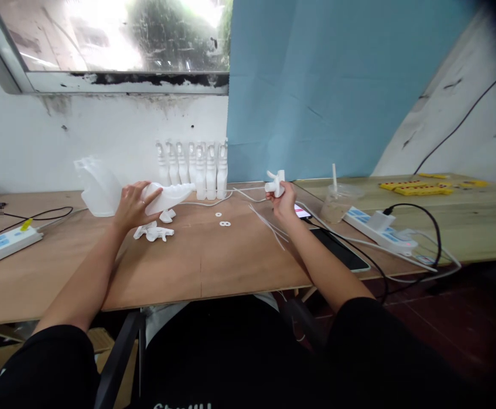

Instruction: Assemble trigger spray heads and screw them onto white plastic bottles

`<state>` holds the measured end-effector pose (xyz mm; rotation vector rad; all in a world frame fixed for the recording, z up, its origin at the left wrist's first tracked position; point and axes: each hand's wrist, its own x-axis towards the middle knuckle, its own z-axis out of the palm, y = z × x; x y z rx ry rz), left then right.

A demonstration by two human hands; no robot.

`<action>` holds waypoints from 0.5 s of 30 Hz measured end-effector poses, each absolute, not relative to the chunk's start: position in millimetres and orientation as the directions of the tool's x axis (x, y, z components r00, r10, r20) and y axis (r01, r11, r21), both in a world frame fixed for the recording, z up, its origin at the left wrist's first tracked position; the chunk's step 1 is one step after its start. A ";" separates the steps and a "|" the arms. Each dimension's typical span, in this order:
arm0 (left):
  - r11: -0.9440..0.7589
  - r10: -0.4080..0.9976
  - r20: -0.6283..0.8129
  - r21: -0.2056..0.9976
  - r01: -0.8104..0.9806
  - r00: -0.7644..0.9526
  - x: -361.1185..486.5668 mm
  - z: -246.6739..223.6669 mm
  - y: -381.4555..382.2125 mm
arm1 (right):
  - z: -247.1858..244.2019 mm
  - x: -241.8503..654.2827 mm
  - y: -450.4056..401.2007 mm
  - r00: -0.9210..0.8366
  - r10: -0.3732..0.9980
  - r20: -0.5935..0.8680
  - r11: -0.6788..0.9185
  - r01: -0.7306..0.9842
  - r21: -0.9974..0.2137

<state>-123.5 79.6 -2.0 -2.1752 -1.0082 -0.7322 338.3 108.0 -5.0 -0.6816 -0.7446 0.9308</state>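
Observation:
My left hand (134, 205) is closed round a white plastic bottle (171, 196), which lies tilted on its side with its narrow end to the right. On the right, my right hand (285, 201) grips a white spray head (276, 184) above the table. Loose white spray heads (154, 231) lie below my left hand, beside a small white piece (167, 216). Small white rings (225, 224) lie mid-table. Thin white tubes (269, 226) lie left of my right forearm.
Several white bottles (200, 173) stand by the wall; a translucent container (98, 187) stands left. Power strips (7, 244) lie at both sides. At right are a plastic cup (336, 204), a dark tablet (341, 250), a phone (302, 212), cables and yellow items (418, 187).

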 end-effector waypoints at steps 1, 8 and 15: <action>-0.515 0.449 0.692 -0.316 0.796 0.565 -124.0 -2.3 80.2 | -5.3 336.9 107.8 0.428 0.859 0.280 0.466 -0.427 -0.775; -0.537 0.412 0.672 -0.367 0.760 0.615 -119.9 -3.7 82.0 | -5.1 333.1 106.5 0.468 0.833 0.294 0.495 -0.394 -0.775; -0.575 0.415 0.667 -0.336 0.746 0.620 -112.8 -3.7 80.9 | -4.8 322.9 100.9 0.426 0.851 0.308 0.474 -0.368 -0.800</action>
